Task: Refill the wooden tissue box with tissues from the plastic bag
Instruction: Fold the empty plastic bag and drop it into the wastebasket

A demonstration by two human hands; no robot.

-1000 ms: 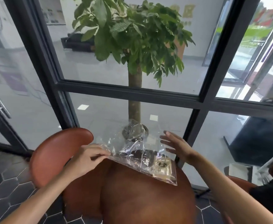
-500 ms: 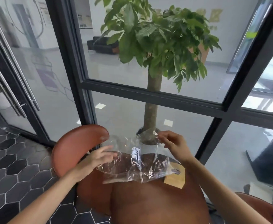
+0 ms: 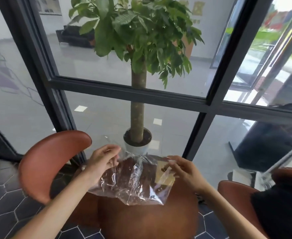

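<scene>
Brown table [image 3: 150, 221]: left hand [image 3: 101, 163], right hand [image 3: 182, 170] pinch plastic bag [image 3: 133, 183]; wooden piece [image 3: 164, 173] blurred behind film.

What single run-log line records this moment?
left hand: gripping clear crinkled plastic bag | right hand: gripping bag's other edge | bag: held over round brown table

I have open tabletop [image 3: 147, 221] toward six o'clock. At twelve the crumpled plastic bag [image 3: 129, 180] blocks the way, covering the wooden tissue box [image 3: 164, 173]. A chair back [image 3: 50, 161] crowds nine o'clock; another chair [image 3: 235, 192] sits at three.
</scene>
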